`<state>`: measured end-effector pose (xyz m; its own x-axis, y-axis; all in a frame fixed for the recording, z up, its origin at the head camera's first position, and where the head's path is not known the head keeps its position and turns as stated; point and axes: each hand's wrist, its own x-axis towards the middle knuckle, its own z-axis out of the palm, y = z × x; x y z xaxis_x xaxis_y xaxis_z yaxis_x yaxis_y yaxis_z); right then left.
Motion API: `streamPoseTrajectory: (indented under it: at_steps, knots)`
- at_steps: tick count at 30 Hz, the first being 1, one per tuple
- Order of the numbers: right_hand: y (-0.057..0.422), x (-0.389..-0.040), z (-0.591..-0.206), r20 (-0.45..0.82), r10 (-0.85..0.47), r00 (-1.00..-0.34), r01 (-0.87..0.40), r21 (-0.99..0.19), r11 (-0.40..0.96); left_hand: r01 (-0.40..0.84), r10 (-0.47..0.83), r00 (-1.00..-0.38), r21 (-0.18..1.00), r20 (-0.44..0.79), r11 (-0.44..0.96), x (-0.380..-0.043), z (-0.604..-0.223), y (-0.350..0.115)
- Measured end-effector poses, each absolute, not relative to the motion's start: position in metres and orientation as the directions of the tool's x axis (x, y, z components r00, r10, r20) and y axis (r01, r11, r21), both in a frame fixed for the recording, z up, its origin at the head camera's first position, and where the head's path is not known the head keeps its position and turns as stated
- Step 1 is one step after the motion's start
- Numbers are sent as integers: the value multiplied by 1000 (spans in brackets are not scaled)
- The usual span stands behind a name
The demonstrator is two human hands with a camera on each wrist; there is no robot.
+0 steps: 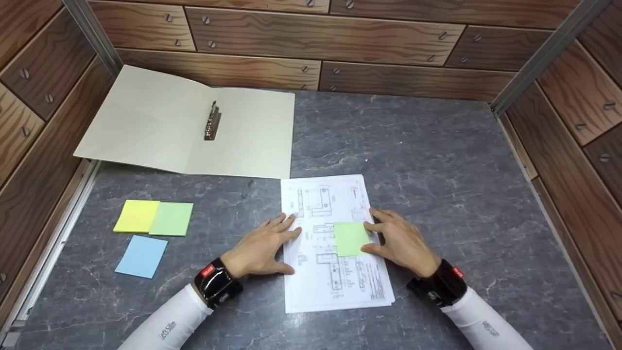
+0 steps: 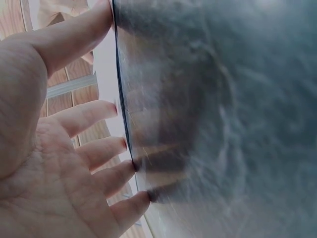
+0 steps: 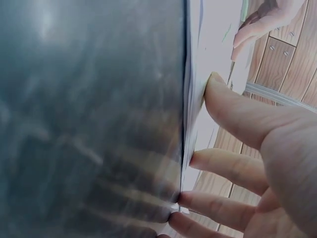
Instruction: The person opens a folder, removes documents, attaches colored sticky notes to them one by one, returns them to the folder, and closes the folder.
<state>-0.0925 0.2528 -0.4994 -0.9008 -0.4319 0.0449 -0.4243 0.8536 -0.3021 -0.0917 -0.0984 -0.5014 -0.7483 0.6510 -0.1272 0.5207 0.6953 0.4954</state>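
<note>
A small stack of printed sheets (image 1: 316,294) with technical drawings lies on the grey table. On it sits a light green sticky note (image 1: 347,239), right of the middle. My left hand (image 1: 262,248) rests at the stack's left edge, its fingers spread and thumb tip on the border of the paper. On the other side my right hand (image 1: 406,240) touches the note's right side with thumb (image 3: 237,111) and index finger, while its other fingers lie along the right paper edge. The left wrist view shows the left fingers (image 2: 84,116) apart, tips at the paper.
An opened cream folder (image 1: 248,141) with a metal clip (image 1: 212,121) lies at the back left. Yellow (image 1: 136,216), green (image 1: 171,218) and blue (image 1: 142,256) sticky notes lie at the left. Wood-patterned walls (image 1: 272,41) bound the table at the back and sides.
</note>
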Motion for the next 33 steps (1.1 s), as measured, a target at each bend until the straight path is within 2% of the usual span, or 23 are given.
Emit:
streamPoseTrajectory:
  at_steps: [6,16,24,30,33]
  knots:
    - [252,-91,-501,65,-430,-901,-430,-281,858,523,650,-749,489,-127,698,-91,-502,-98]
    - [251,-93,-498,46,-369,-928,-354,-413,839,510,631,-766,480,-124,713,-90,-501,-93]
    - [254,-92,-486,-157,-245,-957,-84,-657,749,504,616,-781,476,-104,720,-86,-501,-87]
    - [257,-94,-479,-271,-168,-948,87,-728,680,486,601,-790,475,-119,733,-85,-502,-80]
    - [257,-95,-477,-333,-134,-933,190,-774,604,495,605,-790,474,-105,729,-85,-503,-78]
